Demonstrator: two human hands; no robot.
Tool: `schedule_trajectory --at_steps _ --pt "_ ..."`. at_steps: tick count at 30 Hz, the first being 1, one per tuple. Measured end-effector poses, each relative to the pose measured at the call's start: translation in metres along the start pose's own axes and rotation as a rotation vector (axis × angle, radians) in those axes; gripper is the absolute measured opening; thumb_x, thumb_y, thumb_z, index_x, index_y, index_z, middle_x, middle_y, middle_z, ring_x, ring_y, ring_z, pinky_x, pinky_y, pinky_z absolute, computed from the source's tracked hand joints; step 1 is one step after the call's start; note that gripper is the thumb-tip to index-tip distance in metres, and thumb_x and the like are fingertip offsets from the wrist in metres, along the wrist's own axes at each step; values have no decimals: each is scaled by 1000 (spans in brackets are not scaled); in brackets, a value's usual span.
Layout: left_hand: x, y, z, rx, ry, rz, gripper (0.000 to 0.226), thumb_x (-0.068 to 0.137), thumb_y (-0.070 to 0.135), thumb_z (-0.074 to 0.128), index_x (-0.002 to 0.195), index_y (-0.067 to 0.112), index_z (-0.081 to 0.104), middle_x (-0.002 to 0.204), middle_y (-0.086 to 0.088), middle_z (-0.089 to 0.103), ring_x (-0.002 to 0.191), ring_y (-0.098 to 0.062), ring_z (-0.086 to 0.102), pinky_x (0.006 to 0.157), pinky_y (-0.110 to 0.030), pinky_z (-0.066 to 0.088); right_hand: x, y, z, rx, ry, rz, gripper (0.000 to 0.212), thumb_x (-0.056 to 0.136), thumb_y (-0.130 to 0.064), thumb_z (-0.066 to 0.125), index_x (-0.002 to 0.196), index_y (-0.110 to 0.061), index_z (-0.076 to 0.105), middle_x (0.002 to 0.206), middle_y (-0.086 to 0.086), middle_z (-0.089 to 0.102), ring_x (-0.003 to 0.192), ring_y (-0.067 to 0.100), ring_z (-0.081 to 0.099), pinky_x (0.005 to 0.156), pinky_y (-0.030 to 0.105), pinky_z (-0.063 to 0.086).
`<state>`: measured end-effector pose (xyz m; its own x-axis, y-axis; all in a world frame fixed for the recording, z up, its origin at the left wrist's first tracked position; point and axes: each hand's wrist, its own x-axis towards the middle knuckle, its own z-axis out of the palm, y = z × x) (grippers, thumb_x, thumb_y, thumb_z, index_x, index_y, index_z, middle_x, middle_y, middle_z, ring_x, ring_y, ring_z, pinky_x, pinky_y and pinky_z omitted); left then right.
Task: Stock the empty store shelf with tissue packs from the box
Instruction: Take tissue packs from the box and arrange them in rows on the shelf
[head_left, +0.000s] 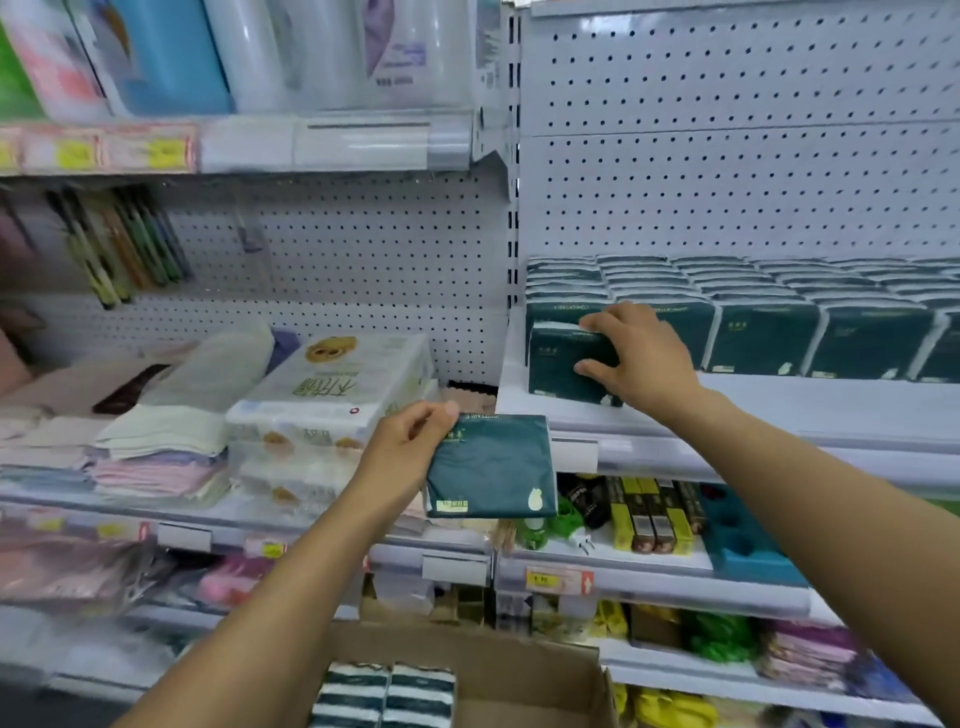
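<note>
My right hand (636, 358) grips a dark green tissue pack (558, 364) that stands at the left front of the white shelf (779, 405). Behind and to the right of it, several rows of the same green packs (769, 312) fill the shelf. My left hand (410, 441) holds another green tissue pack (491, 467) by its top left corner, in the air below and left of the shelf's front edge. A cardboard box (519, 675) sits at the bottom centre, with more packs (384, 696) standing on edge inside it.
Left of the shelf, a lower shelf holds white tissue bundles (337, 395) and folded towels (156, 441). Below are small goods and a teal tray (748, 540). A perforated white back panel (727, 156) rises behind the green packs.
</note>
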<state>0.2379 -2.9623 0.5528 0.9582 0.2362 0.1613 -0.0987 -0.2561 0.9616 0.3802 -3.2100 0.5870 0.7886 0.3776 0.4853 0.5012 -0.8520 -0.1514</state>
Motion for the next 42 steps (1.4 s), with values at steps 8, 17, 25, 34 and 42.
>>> schedule_trajectory --at_steps 8,17,25,34,42 --pt "20 6 6 -86 11 3 26 99 33 53 84 17 67 70 14 65 64 5 60 57 -10 43 13 5 17 -245 117 -201 71 72 -52 77 129 -16 57 131 6 56 122 31 51 100 46 39" --pt "37 10 15 -104 53 -31 28 98 38 54 98 15 71 89 1 70 73 -1 64 64 -13 48 33 14 26 -161 10 -190 74 85 -46 68 147 -18 37 154 6 32 145 27 25 110 42 37" --pt "44 14 23 -83 34 -7 28 98 39 54 94 16 71 86 4 70 77 -5 64 70 -19 48 37 7 25 -258 21 -191 76 87 -41 67 151 -21 30 160 7 22 149 25 13 120 46 5" --pt "55 30 42 -101 22 76 28 97 34 58 90 12 73 87 -9 73 72 -8 62 69 -26 48 -1 -28 -25 469 -93 -118 30 100 -32 50 122 -21 65 122 -5 66 114 14 58 98 38 46" --pt "59 48 90 -115 63 211 34 97 35 58 73 11 66 60 8 58 58 -5 50 57 -25 41 -26 -9 -51 729 -349 -86 52 78 -33 79 126 -30 60 118 -14 64 105 -4 60 88 12 47"
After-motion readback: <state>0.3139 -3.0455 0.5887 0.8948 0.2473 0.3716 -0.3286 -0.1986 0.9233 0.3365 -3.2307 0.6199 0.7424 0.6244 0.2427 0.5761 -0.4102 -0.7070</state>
